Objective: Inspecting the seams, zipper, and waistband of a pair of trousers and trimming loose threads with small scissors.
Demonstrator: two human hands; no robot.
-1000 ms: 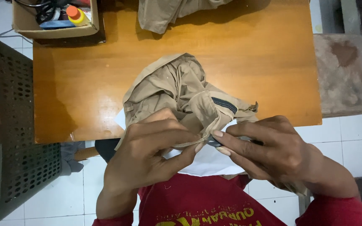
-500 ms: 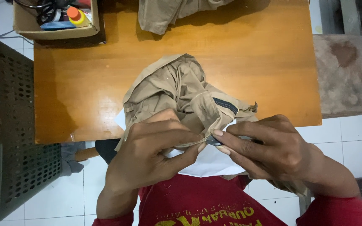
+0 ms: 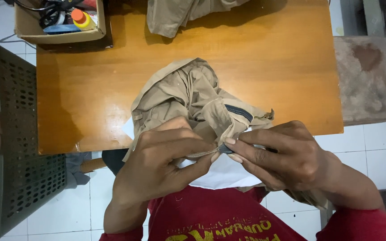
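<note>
Both hands, left hand (image 3: 161,167) and right hand (image 3: 287,158), are pinching the trousers (image 3: 188,96) at the zipper (image 3: 239,113), centre frame. A steady grip seems needed next.

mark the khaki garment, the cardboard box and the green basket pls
khaki garment (image 3: 182,91): head view, on its bunched upper fabric.
cardboard box (image 3: 61,33): head view, on its front wall.
green basket (image 3: 21,134): head view, on its perforated side wall.

Khaki garment (image 3: 188,96) with dark blue zipper (image 3: 238,112), orange-brown wooden table (image 3: 269,67), red shirt (image 3: 211,218), green perforated basket (image 3: 18,134).
</note>
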